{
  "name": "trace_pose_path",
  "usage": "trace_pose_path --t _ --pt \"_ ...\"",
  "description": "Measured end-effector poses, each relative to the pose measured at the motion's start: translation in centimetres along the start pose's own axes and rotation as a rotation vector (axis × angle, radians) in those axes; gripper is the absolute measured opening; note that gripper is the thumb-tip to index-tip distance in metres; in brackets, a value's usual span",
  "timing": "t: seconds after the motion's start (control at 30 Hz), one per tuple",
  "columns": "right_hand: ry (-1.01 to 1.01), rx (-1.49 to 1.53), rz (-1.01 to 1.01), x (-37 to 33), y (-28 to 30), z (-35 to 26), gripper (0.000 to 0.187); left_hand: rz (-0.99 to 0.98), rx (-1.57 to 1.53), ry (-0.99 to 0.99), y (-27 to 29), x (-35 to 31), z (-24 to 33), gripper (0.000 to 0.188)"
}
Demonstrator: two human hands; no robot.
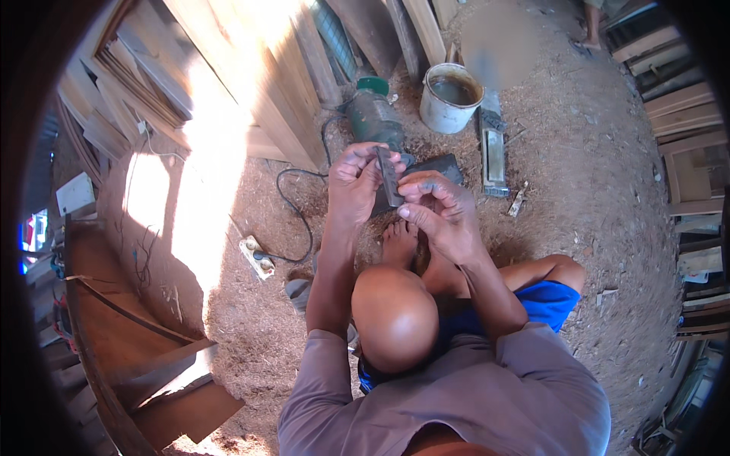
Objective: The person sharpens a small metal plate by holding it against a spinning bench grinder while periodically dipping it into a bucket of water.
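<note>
A person sat on a sawdust-strewn floor [578, 190] with knees drawn up, holding a narrow dark metal blade [388, 176] upright in front of them; the left hand [356, 182] was closed around the blade's left side, fingers wrapped over its upper end; the right hand [437, 213] was curled beside it, thumb and fingertips pinched against the blade's lower right edge; the blade was raised between both hands above the person's bare foot [398, 242]. Just beyond the hands lay a green power tool [374, 115], its black cable [293, 209] looping across the floor to a white power strip [257, 257] on the left; a dark flat block [439, 166] sat partly hidden behind the hands; a white bucket [450, 97] holding murky liquid stood farther off, with a long rectangular sharpening stone [494, 156] in a holder lying near it. Wooden planks [251, 83] leaned at the upper left in bright sunlight; stacked timber [684, 106] lined the right edge; another person's foot [591, 34] showed at the top.
</note>
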State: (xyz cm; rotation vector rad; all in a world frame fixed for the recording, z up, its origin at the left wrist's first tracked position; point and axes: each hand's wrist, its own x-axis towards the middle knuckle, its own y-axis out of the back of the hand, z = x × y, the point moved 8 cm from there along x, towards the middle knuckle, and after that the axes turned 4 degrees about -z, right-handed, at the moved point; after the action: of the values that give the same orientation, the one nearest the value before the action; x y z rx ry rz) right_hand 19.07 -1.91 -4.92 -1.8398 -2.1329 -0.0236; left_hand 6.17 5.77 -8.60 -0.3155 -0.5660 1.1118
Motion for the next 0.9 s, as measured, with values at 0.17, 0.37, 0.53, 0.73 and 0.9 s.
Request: trace_pose_path --t 0.17,0.37,0.53,0.73,0.9 --pt "0.081 -0.091 0.058 -1.2 2.5 -2.3 0.022 -0.046 -0.078 0.065 -3.9 1.3 -1.6 0.017" --pt "0.074 -0.059 0.172 -2.8 5.2 -3.0 0.021 0.010 -0.146 0.123 -5.7 1.2 -5.4 0.015" --pt "-0.015 -0.061 0.286 -3.9 8.0 -4.3 0.015 -0.024 -0.195 0.191 -8.6 1.7 -7.9 0.012" --pt "-0.007 -0.043 0.393 -5.2 10.3 -4.3 0.014 -0.106 -0.149 0.238 -10.4 2.2 -8.9 0.007" --pt "-0.017 -0.095 0.413 -5.3 9.9 -4.0 0.014 -0.088 -0.116 0.230 -9.4 1.9 -8.9 0.008"
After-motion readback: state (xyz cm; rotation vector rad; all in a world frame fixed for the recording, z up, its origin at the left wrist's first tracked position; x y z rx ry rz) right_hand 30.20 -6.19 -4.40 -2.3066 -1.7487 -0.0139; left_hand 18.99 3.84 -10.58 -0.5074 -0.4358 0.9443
